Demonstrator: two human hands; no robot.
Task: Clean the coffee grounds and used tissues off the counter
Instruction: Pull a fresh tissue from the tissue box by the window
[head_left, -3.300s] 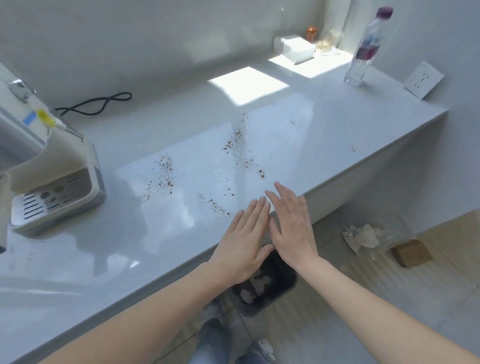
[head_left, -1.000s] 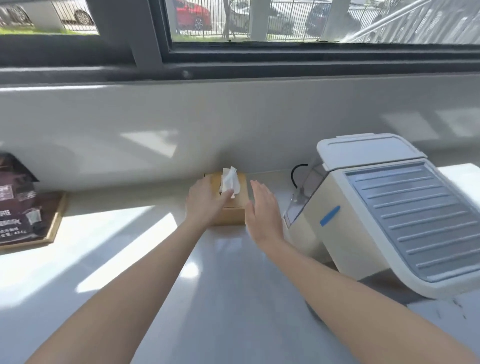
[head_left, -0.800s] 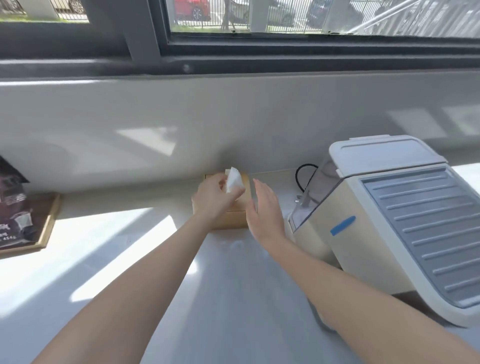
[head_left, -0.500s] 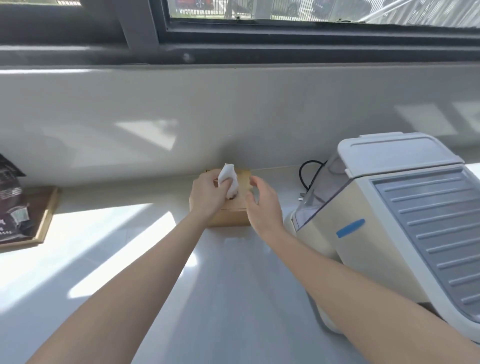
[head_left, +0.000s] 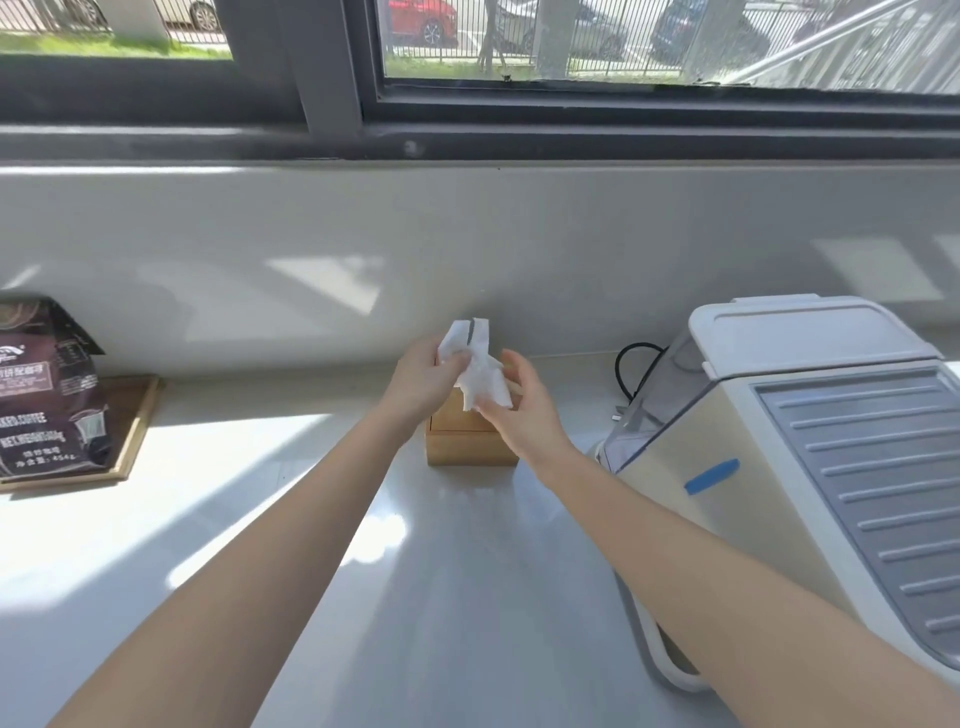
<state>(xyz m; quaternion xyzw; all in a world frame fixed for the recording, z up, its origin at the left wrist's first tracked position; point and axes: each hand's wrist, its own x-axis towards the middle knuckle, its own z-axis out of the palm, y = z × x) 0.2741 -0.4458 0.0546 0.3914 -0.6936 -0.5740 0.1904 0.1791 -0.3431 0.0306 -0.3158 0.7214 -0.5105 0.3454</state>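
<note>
A white tissue (head_left: 477, 364) stands pulled up out of a wooden tissue box (head_left: 467, 441) at the back of the grey counter (head_left: 441, 597). My left hand (head_left: 423, 382) grips the tissue's upper part. My right hand (head_left: 522, 410) pinches its lower edge just above the box. Both hands hover over the box top. No coffee grounds or used tissues show in this view.
A white coffee machine (head_left: 810, 452) fills the right side, with a black cable (head_left: 631, 364) behind it. A dark coffee bag (head_left: 47, 389) stands on a wooden tray (head_left: 132, 415) at far left. A wall and window run along the back.
My view swung from the spilled grounds to the tissue box. My left hand has drawn the tissue higher out of the box, and my right hand has closed on its lower edge.
</note>
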